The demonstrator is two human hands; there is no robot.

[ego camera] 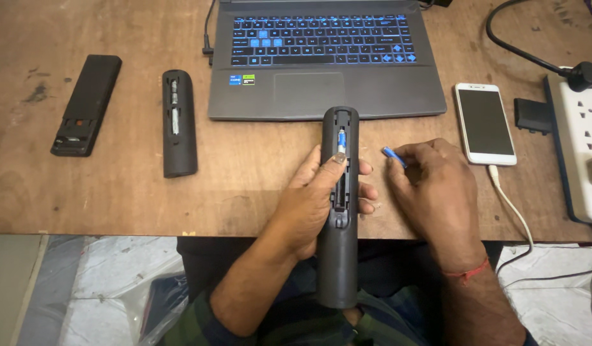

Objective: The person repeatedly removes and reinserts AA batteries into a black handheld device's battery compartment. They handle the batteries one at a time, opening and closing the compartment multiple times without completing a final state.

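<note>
Two hands work at frame centre in the head view. The left hand [312,205] clasps a black remote control [339,211] lengthwise, back up, so its open battery bay faces the camera (one blue battery [341,139] already sits under the thumb). Just right, apart from it, the right hand [433,186] pinches a second blue battery [394,156] near the bay.
</note>
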